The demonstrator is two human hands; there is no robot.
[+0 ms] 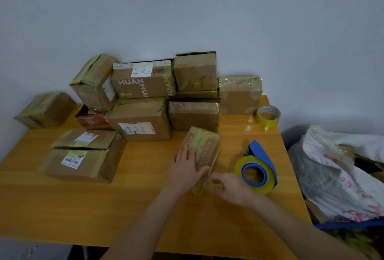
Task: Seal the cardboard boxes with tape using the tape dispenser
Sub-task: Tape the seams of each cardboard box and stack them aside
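Cardboard wrapped in yellowish tape is forming the small box (204, 151), which is lying near the middle of the wooden table (135, 207). On its top the left hand (186, 166) is pressing down flat, fingers straight and spread, curling round nothing. At the box's near end, about 5 o'clock from it, the right hand (230, 187) is hovering with fingers loosely curled toward the corner; blur is hiding whether they are pinching tape or only touching cardboard, so I cannot tell. Blue, with a yellow roll on it, the tape dispenser (257, 171) is sitting on the table at 3 o'clock from the box, just beside the right hand. A spare tape roll (268, 116) is standing at 1 o'clock. A pile of taped boxes (143, 85) is leaning against the wall (187, 10) at 12 o'clock, a labelled box (83, 155) is lying at 9 o'clock, and a white bag (336, 172) is slumping beyond the table's edge at 3 o'clock
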